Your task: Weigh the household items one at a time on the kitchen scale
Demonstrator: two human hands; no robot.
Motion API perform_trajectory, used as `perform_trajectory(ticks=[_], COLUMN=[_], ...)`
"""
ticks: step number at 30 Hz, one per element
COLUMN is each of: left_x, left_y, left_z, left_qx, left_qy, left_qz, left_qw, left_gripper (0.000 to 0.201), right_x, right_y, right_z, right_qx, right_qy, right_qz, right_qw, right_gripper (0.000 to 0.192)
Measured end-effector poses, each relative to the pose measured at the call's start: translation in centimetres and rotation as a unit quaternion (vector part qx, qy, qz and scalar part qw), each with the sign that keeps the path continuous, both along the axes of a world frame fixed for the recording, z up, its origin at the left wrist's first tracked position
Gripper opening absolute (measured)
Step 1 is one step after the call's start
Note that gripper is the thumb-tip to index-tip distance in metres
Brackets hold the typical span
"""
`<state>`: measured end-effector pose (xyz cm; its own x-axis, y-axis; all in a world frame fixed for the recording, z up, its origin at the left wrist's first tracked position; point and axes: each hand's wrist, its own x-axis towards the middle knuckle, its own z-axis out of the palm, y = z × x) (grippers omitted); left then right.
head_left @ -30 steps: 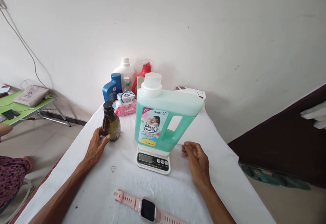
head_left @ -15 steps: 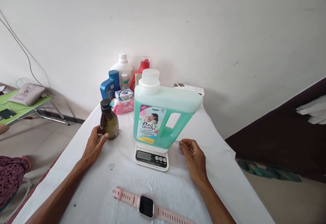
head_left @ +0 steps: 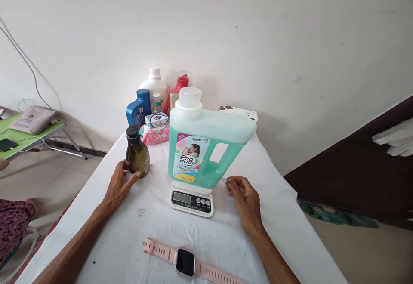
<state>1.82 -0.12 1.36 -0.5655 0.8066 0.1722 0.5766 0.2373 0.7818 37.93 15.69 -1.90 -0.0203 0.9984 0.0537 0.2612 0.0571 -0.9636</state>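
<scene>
My left hand (head_left: 118,185) is loosely around the lower part of a dark pump bottle (head_left: 138,155), its thumb at the front and its fingers at the left side, partly hidden behind it. The bottle stands upright on the white cloth. To its right, a large jug of green laundry detergent (head_left: 222,129) with a clear cap stands on a small white digital scale (head_left: 192,200). Its slanted handle end overhangs the scale. My right hand (head_left: 244,198) rests on the cloth just right of the scale, fingers curled together and nothing visible in them.
A pink smartwatch (head_left: 185,261) lies in front of the scale. Behind the dark bottle are a blue bottle (head_left: 138,107), a white jug (head_left: 155,84), a red bottle (head_left: 178,89), a small box (head_left: 157,120) and a pink wipes pack (head_left: 156,135). A person's patterned clothing (head_left: 14,223) shows at left.
Both hands, the jug and the bottle hold their places on the table. The whole view has shifted very slightly.
</scene>
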Motion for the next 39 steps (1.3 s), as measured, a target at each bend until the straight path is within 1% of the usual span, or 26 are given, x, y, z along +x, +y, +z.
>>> perform_trajectory(ticks=[3,5,6,7,9,12,13,14,16,19,22,26,28,31,36,38,39], left_x=[0.1,0.1,0.1,0.1,0.1,-0.1,-0.2,-0.3,-0.4,-0.4,-0.4,-0.6,-0.8,-0.7,-0.3,-0.2,-0.2], left_y=[0.0,0.0,0.1,0.1,0.1,0.1,0.1,0.2,0.2,0.3,0.3,0.2,0.2,0.2,0.4,0.4,0.4], left_z=[0.1,0.2,0.2,0.2,0.1,0.0,-0.1,-0.2,-0.3,-0.2,-0.3,-1.0,-1.4,-1.5,-0.9,-0.9,-0.9], left_qx=[-0.007,-0.010,-0.011,-0.012,-0.013,-0.016,-0.017,-0.018,-0.022,-0.026,-0.019,-0.022,-0.019,-0.016,-0.018,-0.021,-0.023], left_qy=[-0.001,-0.002,-0.002,-0.002,-0.002,-0.004,-0.005,-0.007,-0.010,-0.015,-0.010,-0.010,-0.008,-0.003,-0.017,-0.021,-0.021], left_qz=[0.008,0.012,0.012,0.012,0.009,0.013,0.016,0.018,0.022,0.028,0.028,0.029,0.030,0.029,0.027,0.028,0.029], left_qw=[1.000,1.000,1.000,1.000,1.000,1.000,1.000,1.000,0.999,0.999,0.999,0.999,0.999,0.999,0.999,0.999,0.999], left_gripper=[0.061,0.062,0.062,0.062,0.063,0.064,0.065,0.065,0.066,0.069,0.069,0.068,0.067,0.065,0.065,0.065,0.065], right_x=[-0.1,-0.2,-0.4,-0.6,-1.4,-3.1,-3.7,-4.3,-5.4,-6.5,-7.1,-7.7,-7.8,-7.3,-5.7,-5.0,-4.7], right_y=[-0.1,0.0,0.1,0.2,0.4,0.8,0.9,1.1,1.5,2.2,2.6,2.7,2.8,3.3,5.5,6.8,7.5], right_z=[0.2,1.0,1.7,2.7,5.3,9.8,11.2,12.3,13.8,14.5,14.1,13.3,13.2,14.2,17.3,17.7,17.6], right_qx=[-0.006,0.003,0.016,0.036,0.092,0.180,0.195,0.193,0.175,0.139,0.121,0.124,0.128,0.154,0.217,0.232,0.238], right_qy=[0.016,0.038,0.055,0.077,0.123,0.171,0.183,0.188,0.191,0.204,0.230,0.257,0.263,0.278,0.304,0.297,0.290], right_qz=[0.003,0.006,0.009,0.014,0.033,0.118,0.141,0.160,0.184,0.187,0.183,0.135,0.110,0.066,-0.036,-0.063,-0.074], right_qw=[1.000,0.999,0.998,0.996,0.988,0.961,0.953,0.950,0.948,0.951,0.948,0.949,0.950,0.946,0.927,0.924,0.924], right_gripper=[0.053,0.053,0.054,0.054,0.053,0.055,0.058,0.060,0.059,0.051,0.054,0.056,0.058,0.058,0.056,0.056,0.056])
